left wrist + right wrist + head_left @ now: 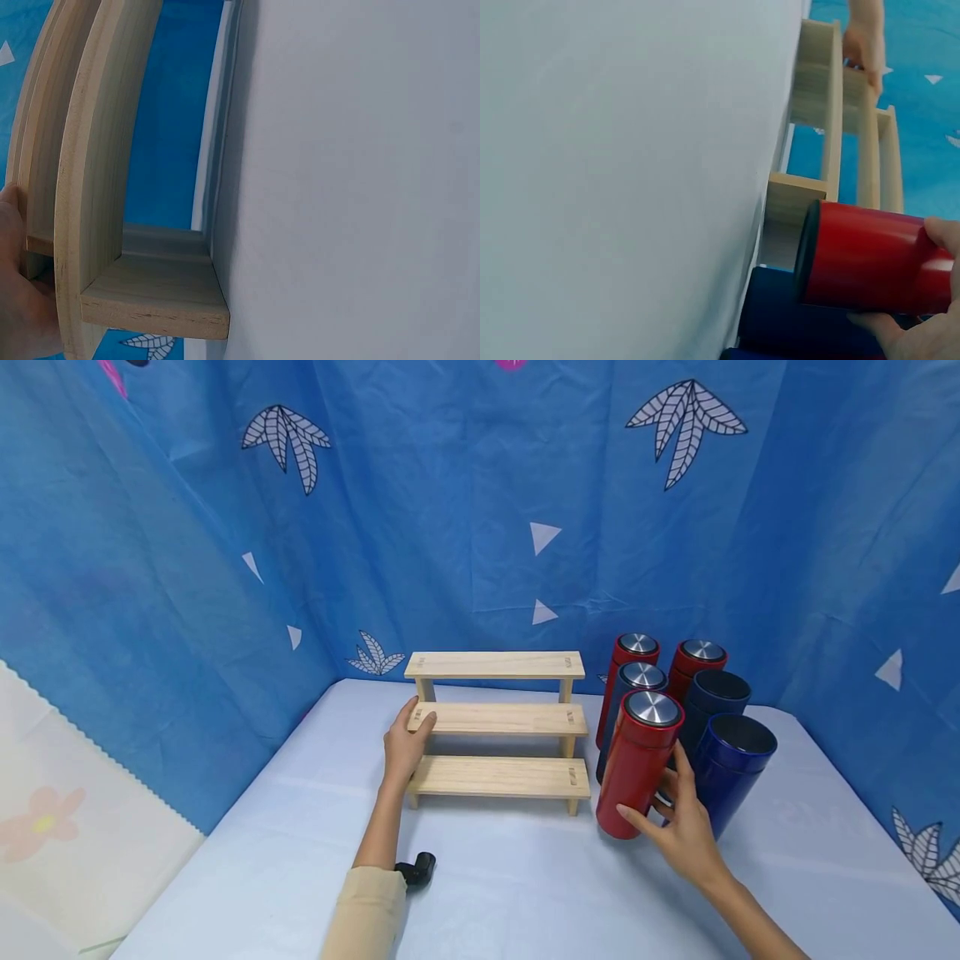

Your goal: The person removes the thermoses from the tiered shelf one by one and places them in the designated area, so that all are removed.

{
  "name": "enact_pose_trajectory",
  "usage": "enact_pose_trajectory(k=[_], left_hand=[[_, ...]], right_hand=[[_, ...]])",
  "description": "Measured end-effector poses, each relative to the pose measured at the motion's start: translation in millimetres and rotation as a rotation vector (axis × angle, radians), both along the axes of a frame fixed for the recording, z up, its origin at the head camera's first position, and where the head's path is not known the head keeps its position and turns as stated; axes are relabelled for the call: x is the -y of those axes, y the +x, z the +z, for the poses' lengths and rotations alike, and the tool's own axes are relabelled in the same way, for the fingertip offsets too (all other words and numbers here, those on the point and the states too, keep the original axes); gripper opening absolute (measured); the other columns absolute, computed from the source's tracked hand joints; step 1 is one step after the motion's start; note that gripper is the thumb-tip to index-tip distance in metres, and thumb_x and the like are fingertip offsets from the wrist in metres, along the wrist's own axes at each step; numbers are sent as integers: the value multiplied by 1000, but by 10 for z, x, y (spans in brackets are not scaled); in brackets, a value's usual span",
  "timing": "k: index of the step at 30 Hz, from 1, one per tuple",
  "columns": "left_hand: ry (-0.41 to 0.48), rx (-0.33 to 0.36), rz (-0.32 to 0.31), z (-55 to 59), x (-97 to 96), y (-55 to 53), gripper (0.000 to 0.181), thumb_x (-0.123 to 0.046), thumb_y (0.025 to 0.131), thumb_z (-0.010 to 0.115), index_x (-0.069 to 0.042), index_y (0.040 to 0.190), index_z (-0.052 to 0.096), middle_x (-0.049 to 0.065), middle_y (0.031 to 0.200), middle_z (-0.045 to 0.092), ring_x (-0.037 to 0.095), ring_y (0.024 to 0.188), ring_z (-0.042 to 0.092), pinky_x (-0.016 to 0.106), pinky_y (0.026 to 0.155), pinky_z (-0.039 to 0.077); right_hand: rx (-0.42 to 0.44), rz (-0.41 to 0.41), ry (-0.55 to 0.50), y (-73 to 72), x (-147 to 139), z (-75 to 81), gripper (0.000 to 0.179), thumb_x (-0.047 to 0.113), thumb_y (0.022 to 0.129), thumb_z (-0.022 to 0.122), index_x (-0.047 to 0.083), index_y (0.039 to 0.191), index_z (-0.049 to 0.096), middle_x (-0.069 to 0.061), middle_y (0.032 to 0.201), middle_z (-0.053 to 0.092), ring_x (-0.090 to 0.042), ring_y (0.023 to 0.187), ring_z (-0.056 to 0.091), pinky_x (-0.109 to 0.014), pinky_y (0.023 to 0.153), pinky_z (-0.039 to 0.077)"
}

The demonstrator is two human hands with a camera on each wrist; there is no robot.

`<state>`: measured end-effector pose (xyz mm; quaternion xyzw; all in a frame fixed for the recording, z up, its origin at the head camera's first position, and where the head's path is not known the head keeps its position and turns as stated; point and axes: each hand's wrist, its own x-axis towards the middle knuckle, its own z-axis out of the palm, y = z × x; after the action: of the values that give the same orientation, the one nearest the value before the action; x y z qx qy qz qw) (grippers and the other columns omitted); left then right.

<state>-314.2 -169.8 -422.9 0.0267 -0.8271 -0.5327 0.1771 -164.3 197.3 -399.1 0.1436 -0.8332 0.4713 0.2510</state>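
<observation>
My right hand [686, 828] grips a red thermos [633, 781] with a silver-topped lid, thumb on one side and fingers round the other. The right wrist view shows its base a little off the table; it leans slightly. A three-tier wooden display shelf [501, 775] stands to the left of the thermos. At the left end of its middle tier my left hand [405, 750] holds the board, thumb on top; part of that hand [26, 311] shows in the left wrist view. Close beside my right hand is a shiny blue thermos [723, 785].
Behind the held thermos stand two more red thermoses [609, 689] [681, 672] and two dark blue ones [613, 727] [708, 710]. A small black object [422, 867] is by the left wrist. Blue patterned cloth [465, 510] hangs behind the white table [510, 893].
</observation>
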Motion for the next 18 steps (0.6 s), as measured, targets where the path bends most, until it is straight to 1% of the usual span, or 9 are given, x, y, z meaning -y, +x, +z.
enact_pose_trajectory(k=[2,4,5,6,9,13,14,16,18], left_hand=[[-2,1,4,3,-4,1,65,-47,88,57,-17,142,38,12,139,43,31,126,41,45,101,35],[1,-2,6,8,-8,3,64,-46,88,57,-16,141,38,12,139,43,31,125,41,45,101,35],[1,-4,7,7,-8,2,64,-46,88,57,-16,141,38,12,139,44,31,125,42,45,101,36],[2,-7,7,6,-8,1,63,-45,89,57,-16,141,38,12,138,44,31,125,42,45,101,36],[3,-10,6,1,-7,-2,63,-45,89,58,-16,141,38,13,138,45,31,125,42,46,101,36],[3,-5,5,-10,-6,1,65,-46,88,58,-15,141,39,13,137,46,31,124,43,45,100,37],[3,-4,6,-11,-7,2,65,-47,88,58,-15,141,39,13,137,46,31,124,43,45,100,37],[2,-6,4,-12,-10,2,65,-47,88,58,-15,141,39,13,137,46,31,124,43,45,100,37],[2,-12,5,-10,-14,0,66,-47,88,57,-14,141,39,13,137,45,32,124,43,46,100,36]], right_hand=[[30,6,-10,-46,-51,-90,116,-7,69,77,19,149,-2,-24,124,46,-14,111,50,-50,74,48],[58,18,-20,-92,-95,-182,116,-4,70,78,22,149,-4,-23,127,44,-30,111,50,-49,74,48],[67,28,-25,-112,-110,-221,117,-3,70,78,22,149,-5,-23,128,43,-36,111,48,-49,75,48],[76,38,-31,-124,-118,-245,116,-2,71,77,24,149,-5,-23,130,42,-39,112,47,-48,76,48],[83,67,-42,-132,-113,-270,114,-3,72,76,24,149,-5,-25,133,39,-37,115,45,-48,78,46],[77,82,-30,-78,-70,-226,112,-8,72,74,21,149,-2,-28,133,38,-21,118,46,-48,79,45],[73,87,-29,-69,-63,-221,112,-9,72,73,19,149,-2,-29,132,38,-20,118,46,-48,79,45],[75,91,-29,-75,-69,-242,112,-9,72,73,20,149,-2,-29,133,38,-23,118,47,-48,78,46],[85,94,-35,-111,-98,-295,112,-7,73,74,23,149,-3,-27,134,38,-33,118,46,-48,79,46]])
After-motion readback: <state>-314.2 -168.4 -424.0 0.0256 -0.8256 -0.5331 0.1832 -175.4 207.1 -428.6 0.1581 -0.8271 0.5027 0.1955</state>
